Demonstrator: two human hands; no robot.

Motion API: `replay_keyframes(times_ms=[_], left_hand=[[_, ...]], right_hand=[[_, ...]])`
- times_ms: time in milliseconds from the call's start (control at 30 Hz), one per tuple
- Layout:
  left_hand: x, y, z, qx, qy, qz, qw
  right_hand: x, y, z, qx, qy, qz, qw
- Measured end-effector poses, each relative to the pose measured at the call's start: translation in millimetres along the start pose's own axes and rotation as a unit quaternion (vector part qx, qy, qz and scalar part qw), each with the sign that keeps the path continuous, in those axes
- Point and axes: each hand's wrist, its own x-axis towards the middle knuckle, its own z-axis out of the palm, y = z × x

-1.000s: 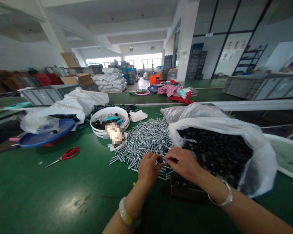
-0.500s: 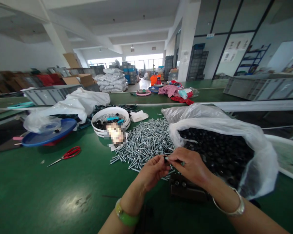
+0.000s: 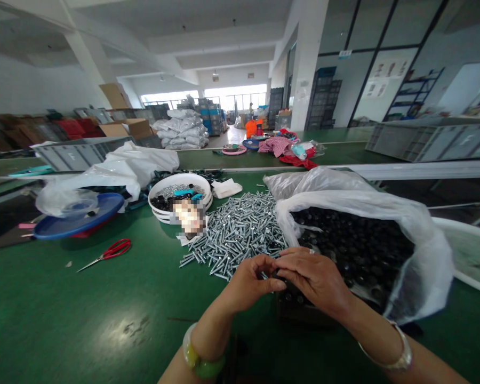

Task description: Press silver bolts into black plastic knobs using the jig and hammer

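My left hand (image 3: 248, 284) and my right hand (image 3: 315, 277) meet fingertip to fingertip just above a dark block (image 3: 304, 312) on the green table. Both are pinched on one small piece between them, a screw with a black part, mostly hidden by the fingers. Just beyond my hands lies a pile of silver screws (image 3: 240, 226). To the right, an open white plastic bag (image 3: 420, 234) holds several small black parts (image 3: 356, 248). I wear a green bangle on my left wrist and a silver one on my right.
A stack of white bowls (image 3: 166, 186) with screws and black parts stands behind the pile. Red scissors (image 3: 111, 251) and a blue dish (image 3: 78, 217) lie to the left, with a crumpled white bag (image 3: 124, 168) behind. Grey crates and a second table stand farther back.
My hands have drawn closer to me and lowered over the dark block. The screw seen between my fingers half a second ago is now hidden by them.
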Motion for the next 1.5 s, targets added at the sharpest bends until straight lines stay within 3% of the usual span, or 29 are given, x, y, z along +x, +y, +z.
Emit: replay_keyframes(times_ms=[167, 233, 300, 367, 433, 500, 567, 633, 700, 767, 933, 1000, 1067, 1133, 1200, 1300, 1400, 1500], left_hand=[[1.3, 1.1, 0.4, 0.027, 0.041, 0.013, 0.999], [0.1, 3.2, 0.0, 0.058, 0.066, 0.031, 0.996], [-2.1, 8.2, 2.1, 0.064, 0.070, 0.033, 0.995], [-4.4, 16.1, 9.1, 0.054, 0.040, 0.014, 0.998], [-5.3, 25.0, 21.9, 0.066, -0.009, -0.001, 0.998], [-3.2, 32.2, 39.2, 0.142, -0.053, 0.017, 0.988], [2.4, 34.7, 57.7, 0.262, -0.081, 0.069, 0.959], [10.4, 31.3, 73.4, 0.381, -0.091, 0.125, 0.912], [18.1, 23.6, 83.3, 0.465, -0.095, 0.155, 0.866], [23.1, 15.5, 86.8, 0.506, -0.100, 0.164, 0.841], [21.3, 13.5, 80.9, 0.555, -0.099, 0.130, 0.816], [18.2, 19.9, 77.9, 0.576, -0.107, 0.110, 0.803], [15.7, 27.0, 74.2, 0.582, -0.115, 0.100, 0.799], [14.3, 32.1, 68.3, 0.569, -0.115, 0.093, 0.809], [13.7, 33.8, 59.0, 0.549, -0.082, 0.078, 0.828], [13.3, 29.2, 39.6, 0.526, -0.008, 0.048, 0.849], [12.8, 18.2, 18.5, 0.475, -0.009, 0.020, 0.880], [13.2, 1.7, 0.9, 0.410, -0.005, -0.009, 0.912]], right_hand=[[-20.6, -4.7, 4.5, -0.048, -0.070, -0.042, 0.995], [-28.6, -3.8, 1.6, -0.049, -0.034, -0.012, 0.998], [-34.8, -0.4, -5.7, -0.049, 0.032, 0.065, 0.996], [-40.7, 4.6, -15.8, -0.046, 0.073, 0.134, 0.987], [-48.7, 10.7, -26.0, -0.036, 0.081, 0.161, 0.983], [-59.6, 16.8, -34.5, -0.023, 0.090, 0.183, 0.979], [-72.3, 22.0, -40.8, -0.004, 0.110, 0.228, 0.967], [-84.8, 25.7, -45.2, 0.025, 0.125, 0.278, 0.952], [-95.8, 28.2, -48.4, 0.049, 0.130, 0.307, 0.941], [-105.0, 31.2, -51.2, 0.054, 0.126, 0.313, 0.940], [-119.0, 47.1, -59.4, -0.016, 0.111, 0.318, 0.941], [-120.5, 53.2, -60.9, -0.064, 0.056, 0.303, 0.949], [-119.5, 55.4, -58.3, -0.104, -0.042, 0.258, 0.960], [-116.6, 53.6, -50.5, -0.148, -0.126, 0.213, 0.957], [-112.5, 49.7, -38.8, -0.197, -0.166, 0.204, 0.945], [-106.8, 46.3, -20.6, -0.257, -0.180, 0.219, 0.924], [-103.5, 52.1, -11.6, -0.299, -0.183, 0.226, 0.909], [-98.8, 67.0, -14.4, -0.318, -0.136, 0.233, 0.909]])
